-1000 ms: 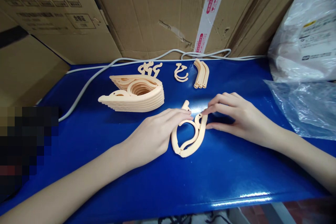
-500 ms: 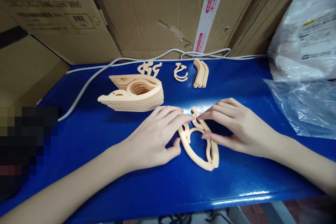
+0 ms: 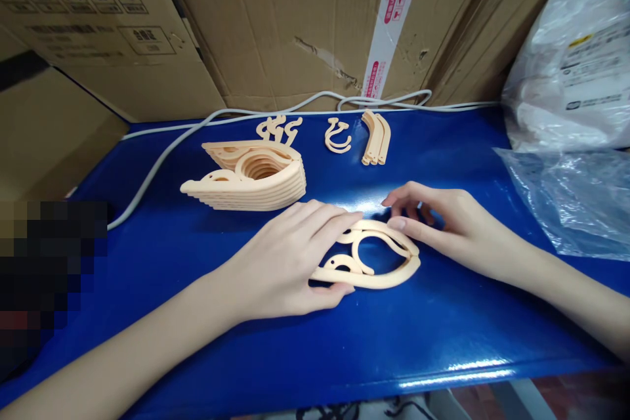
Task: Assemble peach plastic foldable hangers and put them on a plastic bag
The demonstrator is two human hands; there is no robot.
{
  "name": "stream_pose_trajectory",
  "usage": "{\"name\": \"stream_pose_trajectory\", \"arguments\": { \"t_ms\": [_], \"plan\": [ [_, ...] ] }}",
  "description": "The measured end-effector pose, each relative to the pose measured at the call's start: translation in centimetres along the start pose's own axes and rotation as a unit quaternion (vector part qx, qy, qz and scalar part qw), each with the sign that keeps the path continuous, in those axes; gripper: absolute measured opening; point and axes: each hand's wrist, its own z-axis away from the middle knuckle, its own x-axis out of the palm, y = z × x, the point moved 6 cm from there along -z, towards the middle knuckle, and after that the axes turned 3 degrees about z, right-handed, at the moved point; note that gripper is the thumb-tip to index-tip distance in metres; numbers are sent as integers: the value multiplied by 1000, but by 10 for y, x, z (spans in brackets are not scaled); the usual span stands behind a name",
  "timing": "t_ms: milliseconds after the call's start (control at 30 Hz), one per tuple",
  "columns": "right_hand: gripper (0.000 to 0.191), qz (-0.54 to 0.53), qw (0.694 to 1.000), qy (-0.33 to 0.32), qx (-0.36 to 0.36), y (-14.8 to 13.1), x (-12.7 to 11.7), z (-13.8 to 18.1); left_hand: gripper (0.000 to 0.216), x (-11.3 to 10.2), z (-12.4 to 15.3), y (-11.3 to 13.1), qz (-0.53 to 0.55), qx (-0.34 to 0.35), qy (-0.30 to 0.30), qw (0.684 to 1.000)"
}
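Note:
A cream folding clothes hanger (image 3: 398, 273) lies folded on the blue table (image 3: 315, 354), its rounded end towards the right. My left hand (image 3: 290, 262) is closed round the hanger's left end, thumb on the near edge and fingers over the far edge, which hides that end. By the far right edge of the hanger, my right hand (image 3: 443, 216) has its thumb and curled fingers apart; the thumb tip is at or very near the rim. Beyond my left hand stands a neat stack of similar folded hangers (image 3: 246, 193).
Small cream hooks (image 3: 290, 131), a pair of curved hook pieces (image 3: 337, 138) and several curved arm pieces (image 3: 377, 138) lie at the back. A white cable (image 3: 167, 156) runs along the cardboard boxes (image 3: 295, 20). Clear plastic bags (image 3: 566, 203) cover the right side.
The hanger has turned, its rounded end swinging from near me to the right. My left hand has closed on its other end. My right hand has moved slightly right, off its arm.

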Motion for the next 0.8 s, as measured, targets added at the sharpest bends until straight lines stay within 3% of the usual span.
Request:
{"name": "stream_pose_trajectory", "arguments": {
  "t_ms": [133,233,633,800],
  "plan": [
    [35,-97,989,-85,76,7,4,0,53,-13,3,1,-82,15,86,993],
    [36,-185,972,-112,95,7,6,2,54,-16,4,2,-118,17,97,988],
    [38,-236,962,-108,83,4,9,1,52,-21,1,13,-171,28,93,980],
    [64,-282,957,-59,43,12,6,2,49,-46,0,19,-205,14,103,973]
  ]
}}
